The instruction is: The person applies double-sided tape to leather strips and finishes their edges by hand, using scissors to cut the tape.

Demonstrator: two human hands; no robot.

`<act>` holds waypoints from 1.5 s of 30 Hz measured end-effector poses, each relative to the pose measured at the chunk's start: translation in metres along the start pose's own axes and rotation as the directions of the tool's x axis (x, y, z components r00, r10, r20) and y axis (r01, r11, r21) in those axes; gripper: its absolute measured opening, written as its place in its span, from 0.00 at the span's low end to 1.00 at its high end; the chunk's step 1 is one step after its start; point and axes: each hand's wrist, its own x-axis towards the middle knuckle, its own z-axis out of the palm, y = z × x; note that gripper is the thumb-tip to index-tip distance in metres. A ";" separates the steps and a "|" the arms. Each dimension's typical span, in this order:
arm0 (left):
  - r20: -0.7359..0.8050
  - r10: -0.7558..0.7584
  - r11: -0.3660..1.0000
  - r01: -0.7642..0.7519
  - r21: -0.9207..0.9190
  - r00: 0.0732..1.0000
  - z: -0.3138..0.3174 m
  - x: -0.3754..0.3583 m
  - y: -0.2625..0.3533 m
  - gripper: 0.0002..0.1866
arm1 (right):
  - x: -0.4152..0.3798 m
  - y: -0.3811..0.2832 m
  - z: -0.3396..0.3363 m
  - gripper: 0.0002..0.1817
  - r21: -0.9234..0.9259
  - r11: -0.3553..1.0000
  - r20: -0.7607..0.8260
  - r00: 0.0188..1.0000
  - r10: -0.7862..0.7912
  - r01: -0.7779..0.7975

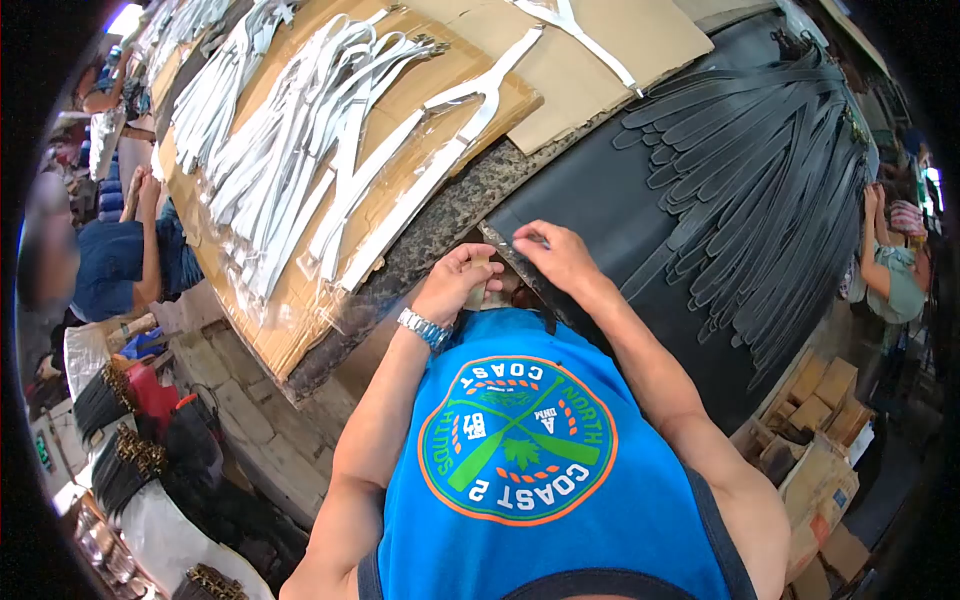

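Observation:
My left hand (455, 285), with a metal watch (424, 328) on its wrist, is closed around a small pale piece (481, 276) that I cannot make out clearly. To its right, my right hand (560, 258) has curled fingers in a loose pinch; anything between them is too small to tell. Both hands are just above my blue shirt (520, 430), near the table edge. White elastic straps (290, 140) lie on cardboard beyond my left hand. A fan of black straps (750, 180) spreads over the dark surface beyond my right hand.
A dark stone edge (440, 215) runs beside the cardboard (285, 345). One person (115, 255) is at the far left, another (893, 265) at the far right. Cardboard boxes (815, 490) are stacked at lower right. Bundles of black straps (135, 480) lie at lower left.

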 end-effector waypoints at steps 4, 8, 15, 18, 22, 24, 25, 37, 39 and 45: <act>0.047 0.026 1.000 -0.027 0.012 0.999 0.016 0.006 0.006 0.17 | 0.007 -0.005 0.014 0.19 0.150 0.980 0.099 0.988 0.119 -0.133; 0.067 0.067 0.995 -0.072 0.072 0.996 0.022 0.021 -0.003 0.18 | 0.001 -0.022 0.010 0.18 0.124 0.987 -0.019 0.994 0.110 -0.106; 0.134 -0.043 0.994 0.028 0.108 0.990 0.028 0.037 0.013 0.14 | 0.000 -0.021 0.000 0.07 -0.308 0.930 -0.138 0.958 -0.252 0.200; 0.167 -0.090 0.983 0.061 0.172 0.982 0.029 0.044 0.022 0.14 | 0.003 -0.025 -0.007 0.07 -0.359 0.904 -0.109 0.952 -0.285 0.230; 0.156 -0.122 0.980 0.094 0.174 0.980 0.033 0.048 0.032 0.15 | 0.009 -0.029 -0.018 0.08 -0.382 0.899 -0.050 0.967 -0.251 0.213; 0.156 -0.110 0.976 0.077 0.204 0.982 0.033 0.052 0.033 0.16 | 0.010 -0.034 -0.023 0.07 -0.387 0.898 -0.041 0.969 -0.244 0.210; 0.144 -0.101 0.977 0.070 0.203 0.985 0.029 0.055 0.033 0.17 | 0.009 -0.038 -0.026 0.07 -0.377 0.901 -0.045 0.967 -0.251 0.216; 0.115 0.449 0.469 -0.343 0.814 0.886 0.013 0.046 0.031 0.18 | 0.025 -0.042 -0.043 0.11 -0.163 0.979 0.023 0.993 -0.120 0.122; 0.140 0.453 0.558 -0.403 0.726 0.880 0.016 0.043 0.033 0.15 | 0.025 -0.042 -0.044 0.11 -0.153 0.982 0.027 0.994 -0.105 0.108; 0.134 0.329 0.903 -0.353 0.243 0.935 0.034 0.030 0.038 0.07 | 0.023 -0.039 -0.046 0.12 -0.111 0.992 0.058 0.997 -0.047 0.053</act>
